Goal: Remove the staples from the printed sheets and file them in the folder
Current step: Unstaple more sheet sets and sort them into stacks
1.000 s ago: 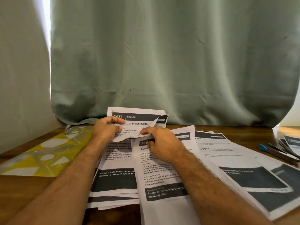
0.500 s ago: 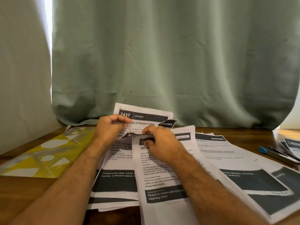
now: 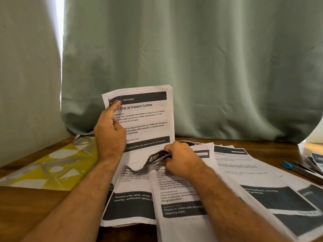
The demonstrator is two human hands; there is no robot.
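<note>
My left hand [image 3: 109,133] holds a printed sheet headed "Kitchen" [image 3: 148,117] upright above the desk, gripping its left edge with the thumb up near the top corner. My right hand [image 3: 181,159] pinches the curled top-left corner of another sheet numbered 2701 [image 3: 176,196] that lies on the pile. More printed sheets [image 3: 244,173] fan out across the desk to the right. The yellow patterned folder [image 3: 52,170] lies flat at the left. I can see no staple.
A blue-tipped staple remover [image 3: 300,169] lies at the right edge beside another small stack of sheets [image 3: 316,159]. A green curtain [image 3: 192,67] hangs close behind the wooden desk [image 3: 35,203].
My left hand has lifted the Kitchen sheet up off the pile until it stands upright. My right hand stayed low, holding the corner of the 2701 sheet.
</note>
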